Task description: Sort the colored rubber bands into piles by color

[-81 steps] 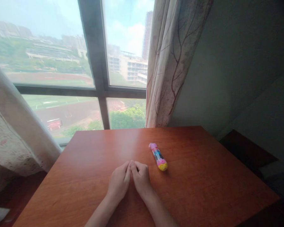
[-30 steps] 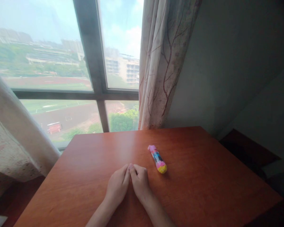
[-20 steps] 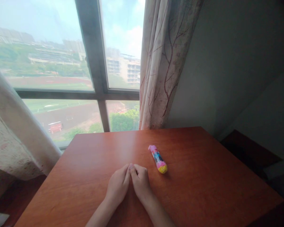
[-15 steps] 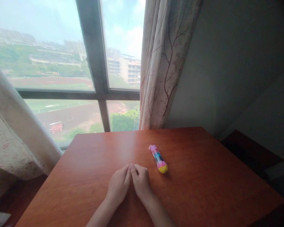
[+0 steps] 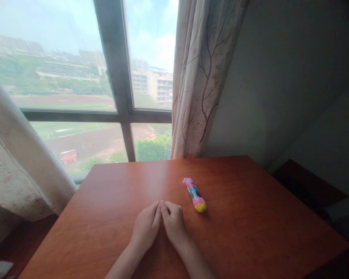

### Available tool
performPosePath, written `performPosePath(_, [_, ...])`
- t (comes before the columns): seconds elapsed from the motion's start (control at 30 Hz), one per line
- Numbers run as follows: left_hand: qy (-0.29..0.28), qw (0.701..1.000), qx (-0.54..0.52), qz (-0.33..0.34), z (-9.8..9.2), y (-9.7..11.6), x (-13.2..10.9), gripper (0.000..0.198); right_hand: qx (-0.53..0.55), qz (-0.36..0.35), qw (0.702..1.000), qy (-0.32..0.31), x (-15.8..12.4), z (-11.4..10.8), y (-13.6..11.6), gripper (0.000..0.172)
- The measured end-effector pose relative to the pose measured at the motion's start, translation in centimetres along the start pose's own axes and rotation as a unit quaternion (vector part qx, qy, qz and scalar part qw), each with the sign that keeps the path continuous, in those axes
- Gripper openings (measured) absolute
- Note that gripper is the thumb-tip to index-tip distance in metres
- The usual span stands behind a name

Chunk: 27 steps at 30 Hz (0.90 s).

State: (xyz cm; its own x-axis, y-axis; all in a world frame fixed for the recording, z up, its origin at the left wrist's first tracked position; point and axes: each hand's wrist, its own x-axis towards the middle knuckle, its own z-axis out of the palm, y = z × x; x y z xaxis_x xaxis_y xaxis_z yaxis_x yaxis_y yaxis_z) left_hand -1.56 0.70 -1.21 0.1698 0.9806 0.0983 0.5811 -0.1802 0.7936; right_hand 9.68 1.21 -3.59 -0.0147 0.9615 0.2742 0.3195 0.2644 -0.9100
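Observation:
My left hand (image 5: 147,224) and my right hand (image 5: 173,221) rest together on the brown wooden table (image 5: 244,232). Their thumbs and fingertips meet, and the fingers curl inward. Nothing shows in either hand, though the undersides are out of sight. A little beyond my right hand, to its right, lies a slim, tube-shaped clear packet (image 5: 194,195) with colored pieces inside. It is pink at the far end, then red, blue and dark, then pink and yellow at the near end. Neither hand touches it.
Behind the table's back edge is a window (image 5: 123,116) with a grey frame. A patterned curtain (image 5: 197,85) hangs right of it, another curtain (image 5: 26,155) at the left. The grey wall (image 5: 267,77) stands at the right, near a dark wooden surface (image 5: 311,186).

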Motion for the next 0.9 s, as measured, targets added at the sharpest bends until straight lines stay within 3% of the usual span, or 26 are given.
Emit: performPosePath(0.9, [0.025,1.0,0.008,0.008,-0.01,0.04,0.07,0.035,0.01,0.002,1.0,0.006,0.01,0.06,0.11,0.045])
